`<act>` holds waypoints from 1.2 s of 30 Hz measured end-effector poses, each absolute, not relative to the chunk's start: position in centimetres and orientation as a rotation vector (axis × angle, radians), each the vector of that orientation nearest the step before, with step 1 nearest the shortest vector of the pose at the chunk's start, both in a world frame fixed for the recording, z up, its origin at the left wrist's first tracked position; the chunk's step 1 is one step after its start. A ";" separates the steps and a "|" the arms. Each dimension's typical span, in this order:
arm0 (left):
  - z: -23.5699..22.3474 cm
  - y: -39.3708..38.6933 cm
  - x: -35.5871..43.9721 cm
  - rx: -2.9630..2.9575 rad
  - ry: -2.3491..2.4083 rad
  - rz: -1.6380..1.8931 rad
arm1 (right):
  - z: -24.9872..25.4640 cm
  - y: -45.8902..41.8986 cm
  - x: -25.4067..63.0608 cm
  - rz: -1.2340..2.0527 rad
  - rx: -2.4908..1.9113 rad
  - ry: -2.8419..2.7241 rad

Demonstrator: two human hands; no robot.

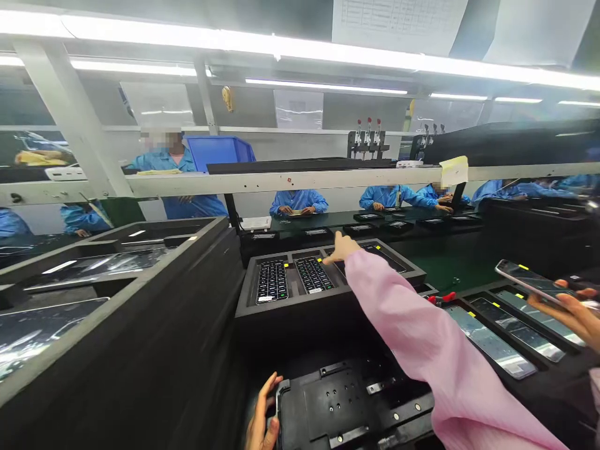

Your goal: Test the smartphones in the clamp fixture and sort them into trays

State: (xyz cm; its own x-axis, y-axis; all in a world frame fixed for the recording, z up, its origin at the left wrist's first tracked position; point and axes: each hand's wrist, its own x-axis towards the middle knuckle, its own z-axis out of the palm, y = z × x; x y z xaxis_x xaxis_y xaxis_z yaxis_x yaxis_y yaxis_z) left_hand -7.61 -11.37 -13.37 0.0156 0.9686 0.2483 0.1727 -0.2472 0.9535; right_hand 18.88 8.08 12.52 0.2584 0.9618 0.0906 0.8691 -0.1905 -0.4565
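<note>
My left hand (262,415) shows at the bottom edge, with thumb and fingers curled round the left rim of a black metal fixture (349,400) in front of me. My right arm, in a pink sleeve, stretches forward to a black foam tray (328,300). My right hand (341,249) has its fingertips pinched on the near corner of the third phone panel (379,255) there. Two more panels (272,281) with lit key patterns lie in the tray's left slots.
Another person's hand (574,312) at the right edge holds a phone (527,279) over a tray of glossy panels (497,340). Tall stacked black trays (117,300) fill the left. A green conveyor (445,265) runs behind, with workers in blue seated beyond it.
</note>
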 end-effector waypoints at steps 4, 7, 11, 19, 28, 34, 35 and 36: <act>-12.5 -11.8 -7.6 1.511 1.188 1.262 | 12.0 7.8 22.3 0.380 -2.271 -1.616; -11.6 -12.3 -7.6 1.518 1.180 1.234 | 12.5 7.6 22.9 0.378 -2.272 -1.581; -10.6 -12.9 -7.7 1.589 1.165 1.188 | 15.5 5.6 23.2 0.466 -2.144 -1.638; -9.7 -12.0 -7.0 1.312 1.185 1.297 | 10.0 -7.6 18.5 0.662 -1.245 -2.352; -8.9 -10.3 -6.3 1.275 1.174 1.198 | -1.6 -9.5 16.0 0.720 -1.314 -2.654; -8.7 -9.9 -6.2 1.466 1.258 1.071 | -1.8 -9.1 16.2 0.741 -1.246 -2.739; -8.6 -9.8 -6.1 1.510 1.272 1.044 | -1.8 -9.0 16.2 0.706 -1.219 -2.785; -8.5 -9.7 -6.0 1.552 1.283 1.020 | -1.9 -8.9 16.3 0.667 -1.194 -2.828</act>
State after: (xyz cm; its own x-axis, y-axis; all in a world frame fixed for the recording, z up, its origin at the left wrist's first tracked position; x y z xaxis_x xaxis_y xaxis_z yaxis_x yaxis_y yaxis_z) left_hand -5.97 -9.74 -8.53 0.1386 0.9880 0.0678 0.2887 -0.1058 0.9516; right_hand 16.26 -8.95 -1.86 -0.7110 0.6843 -0.1616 0.6844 0.6208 -0.3824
